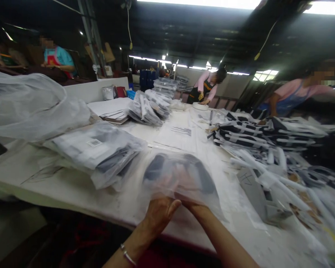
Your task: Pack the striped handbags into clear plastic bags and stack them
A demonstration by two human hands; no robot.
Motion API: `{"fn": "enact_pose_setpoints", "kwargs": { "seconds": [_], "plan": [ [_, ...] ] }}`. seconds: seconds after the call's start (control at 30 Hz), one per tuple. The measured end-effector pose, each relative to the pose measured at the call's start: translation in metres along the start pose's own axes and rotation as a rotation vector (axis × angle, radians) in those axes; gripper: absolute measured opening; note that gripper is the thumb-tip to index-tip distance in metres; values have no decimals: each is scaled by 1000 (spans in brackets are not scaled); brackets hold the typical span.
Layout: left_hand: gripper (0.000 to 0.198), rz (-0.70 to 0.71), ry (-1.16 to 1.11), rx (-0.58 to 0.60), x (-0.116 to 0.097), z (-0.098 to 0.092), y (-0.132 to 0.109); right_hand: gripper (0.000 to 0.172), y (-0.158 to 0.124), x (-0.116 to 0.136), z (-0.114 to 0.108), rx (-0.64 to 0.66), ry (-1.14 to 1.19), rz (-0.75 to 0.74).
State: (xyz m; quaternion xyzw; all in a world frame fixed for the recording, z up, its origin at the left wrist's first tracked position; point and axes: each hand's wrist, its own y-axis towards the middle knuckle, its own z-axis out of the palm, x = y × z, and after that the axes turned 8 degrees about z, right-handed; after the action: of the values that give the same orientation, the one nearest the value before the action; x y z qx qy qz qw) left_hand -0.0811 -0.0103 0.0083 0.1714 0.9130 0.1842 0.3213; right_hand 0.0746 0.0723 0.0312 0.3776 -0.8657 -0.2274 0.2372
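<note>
A clear plastic bag (181, 163) with a dark, rounded flat item (206, 175) inside lies in front of me at the table edge. Both my hands reach into its mouth, close together. Through the cloudy film, the fingers of my left hand (160, 208) look stretched out, while its thumb stays outside at the opening. My right hand (188, 182) is deeper under the film, its fingers extended and lying flat towards the dark item. Film and blur soften the fingertips. Left of the hands lies a stack of bagged goods (100, 149) with a barcode label.
Loose plastic film (33, 104) billows at the left. Dark and white wrapped pieces (248, 130) pile up on the right, beside a grey carton (257, 193) and white wrapped strips (279, 182). Farther back are cardboard sheets (111, 109), bagged stacks (147, 106) and co-workers (205, 87).
</note>
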Motion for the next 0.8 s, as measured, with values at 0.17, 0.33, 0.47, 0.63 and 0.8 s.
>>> {"fn": "enact_pose_setpoints", "kwargs": {
  "seconds": [0.17, 0.33, 0.47, 0.63, 0.8],
  "plan": [
    [35, 19, 381, -7, 41, -2, -35, 48, -14, -11, 6, 73, -373, 235],
    [39, 87, 580, 32, 52, -10, -73, 45, -27, -17, 16, 89, -532, 293],
    [29, 29, 656, 63, 43, -27, -102, 49, -22, -21, 22, 50, -537, 308],
    [14, 30, 565, -34, 28, -70, -103, 53, -28, -25, 28, -2, -536, 284],
    [15, 289, 369, -189, 5, -79, -24, 46, -62, -12, 14, -76, -510, 169]
  ]
}}
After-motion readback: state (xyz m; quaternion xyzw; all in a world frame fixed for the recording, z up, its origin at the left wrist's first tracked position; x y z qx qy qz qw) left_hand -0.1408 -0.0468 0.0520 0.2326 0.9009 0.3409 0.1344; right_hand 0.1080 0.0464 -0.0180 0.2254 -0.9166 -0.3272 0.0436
